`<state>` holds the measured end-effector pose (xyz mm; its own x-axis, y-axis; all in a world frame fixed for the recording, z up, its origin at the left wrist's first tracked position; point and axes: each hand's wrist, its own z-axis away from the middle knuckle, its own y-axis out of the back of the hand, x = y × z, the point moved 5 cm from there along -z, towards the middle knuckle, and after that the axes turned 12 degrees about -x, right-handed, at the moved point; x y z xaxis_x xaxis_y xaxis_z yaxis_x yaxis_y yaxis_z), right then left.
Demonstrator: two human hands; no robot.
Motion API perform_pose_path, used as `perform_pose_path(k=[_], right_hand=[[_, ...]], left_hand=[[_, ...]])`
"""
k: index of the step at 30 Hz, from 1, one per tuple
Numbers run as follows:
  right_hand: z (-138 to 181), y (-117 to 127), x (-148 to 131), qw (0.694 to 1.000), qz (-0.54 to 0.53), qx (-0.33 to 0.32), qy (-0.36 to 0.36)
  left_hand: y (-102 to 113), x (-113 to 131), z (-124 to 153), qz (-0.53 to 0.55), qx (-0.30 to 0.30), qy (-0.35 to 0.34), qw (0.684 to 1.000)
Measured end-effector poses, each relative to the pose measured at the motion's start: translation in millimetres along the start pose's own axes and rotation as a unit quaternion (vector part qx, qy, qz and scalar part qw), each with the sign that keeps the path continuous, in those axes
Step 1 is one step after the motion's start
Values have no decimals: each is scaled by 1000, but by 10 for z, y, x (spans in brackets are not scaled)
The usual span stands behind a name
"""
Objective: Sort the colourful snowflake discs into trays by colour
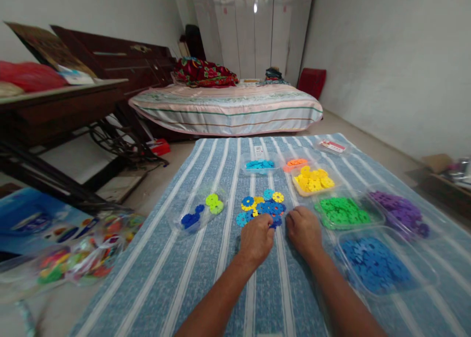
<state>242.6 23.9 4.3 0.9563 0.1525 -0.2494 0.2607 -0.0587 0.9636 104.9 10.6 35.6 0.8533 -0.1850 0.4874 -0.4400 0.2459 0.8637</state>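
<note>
Both my hands rest on a blue striped cloth [206,278], knuckles up. My left hand [256,239] has its fingers curled and pinches the near edge of a flat cluster of joined blue and yellow snowflake discs [263,207]. My right hand [304,230] lies closed just right of the cluster's near edge; what its fingers hold, if anything, is hidden. To the left sits a clear lid [200,212] with dark blue and lime discs.
Clear trays on the right hold sorted discs: yellow [312,180], green [342,210], purple [399,212], blue [373,263], plus light blue [259,165] and orange [295,164] behind. A bag of mixed discs [84,258] lies left, by a dark table [55,106]. A bed [228,106] stands beyond.
</note>
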Motion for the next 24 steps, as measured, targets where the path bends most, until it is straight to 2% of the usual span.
perform_pose_path(k=[3,6,10,12,15,21,23,24], right_hand=[[5,-10,48,1000,-13,15,21],[9,-26,78,999,-26,22,31],[5,-43,92,999,-36,18,33],[5,-39,92,999,-40,17,30],[9,-27,89,998,-45,20,26],[15,-43,115,997,-48,50,42],[10,-59,139,995,-56,66,54],[7,-67,153,994,-61,73,59]], left_hand=[[194,-37,70,-6,32,-22,999],[576,-193,146,-46,86,-5,995],[1157,-587,235,-133,131,109,976],[1349,-798,271,-178,108,180,961],[1487,-1023,327,-219,51,253,941],[1514,-1151,384,-258,-58,295,918],[1546,-1153,408,-266,-53,319,908],[1570,-1129,419,-268,-28,324,907]])
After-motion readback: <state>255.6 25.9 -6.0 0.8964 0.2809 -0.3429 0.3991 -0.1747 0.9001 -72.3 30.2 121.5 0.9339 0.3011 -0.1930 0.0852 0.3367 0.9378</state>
